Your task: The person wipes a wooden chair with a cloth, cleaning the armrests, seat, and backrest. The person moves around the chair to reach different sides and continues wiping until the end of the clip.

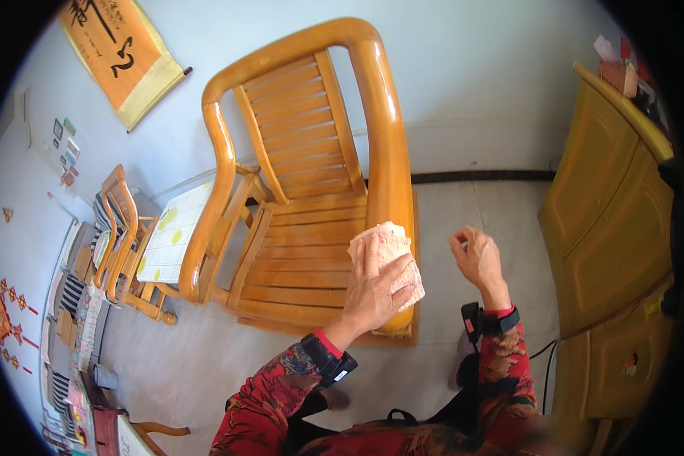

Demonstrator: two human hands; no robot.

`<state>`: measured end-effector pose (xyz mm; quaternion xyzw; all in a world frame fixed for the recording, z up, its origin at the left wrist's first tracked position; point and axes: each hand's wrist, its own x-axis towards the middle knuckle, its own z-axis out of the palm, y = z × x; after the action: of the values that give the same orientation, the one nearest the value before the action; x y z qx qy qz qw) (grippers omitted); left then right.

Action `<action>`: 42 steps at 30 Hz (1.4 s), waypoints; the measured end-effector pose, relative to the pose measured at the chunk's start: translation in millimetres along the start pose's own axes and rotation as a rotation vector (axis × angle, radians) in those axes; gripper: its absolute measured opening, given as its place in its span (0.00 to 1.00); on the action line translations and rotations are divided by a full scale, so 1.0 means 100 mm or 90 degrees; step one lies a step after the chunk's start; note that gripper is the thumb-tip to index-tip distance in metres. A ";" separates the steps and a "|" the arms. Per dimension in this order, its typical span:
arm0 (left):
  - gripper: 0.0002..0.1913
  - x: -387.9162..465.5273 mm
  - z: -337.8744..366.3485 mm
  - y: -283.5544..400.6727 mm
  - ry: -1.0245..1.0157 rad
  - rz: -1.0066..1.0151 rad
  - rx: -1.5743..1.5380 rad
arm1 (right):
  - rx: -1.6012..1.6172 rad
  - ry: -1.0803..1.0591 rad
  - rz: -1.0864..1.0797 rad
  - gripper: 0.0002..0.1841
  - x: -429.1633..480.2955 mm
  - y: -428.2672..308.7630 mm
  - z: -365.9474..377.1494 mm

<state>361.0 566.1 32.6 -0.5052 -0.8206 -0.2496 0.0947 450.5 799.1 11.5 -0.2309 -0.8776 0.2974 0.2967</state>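
Note:
A folded pale pink cloth (387, 245) lies over the front part of the right armrest (389, 171) of a varnished wooden armchair (308, 222). My left hand (373, 288) presses flat on that cloth, its fingers spread across it and the thumb near its lower edge. Off to the right of the armrest, my right hand (479, 259) hangs in the air above the floor. Its fingers are curled in loosely, with nothing seen in them. The slatted seat and backrest are in full view to the left of the cloth.
A side table with a white patterned cover (176, 233) stands left of the armchair, with another wooden chair (119, 233) beyond it. At right is a yellow-brown wooden cabinet (604, 199) carrying a basket (618, 77). A black cable (547, 370) runs beside it. A grey bin (105, 376) is at lower left.

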 end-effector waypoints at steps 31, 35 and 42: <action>0.22 -0.74 -0.72 -0.67 -0.061 -0.266 -0.545 | -0.192 -0.163 -0.360 0.40 -0.16 -1.06 0.46; 0.18 -1.28 -1.13 -0.77 -0.091 -0.340 -0.518 | -0.155 -0.193 -0.337 0.38 -0.05 -0.95 0.57; 0.12 -1.33 -1.16 -0.81 -0.053 -0.468 -0.658 | -0.169 -0.272 -0.479 0.25 0.64 -0.70 0.73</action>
<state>342.0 373.8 52.2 -0.1802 -0.7169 -0.6099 -0.2856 340.5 758.1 34.9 0.1351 -0.9725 0.0949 0.1642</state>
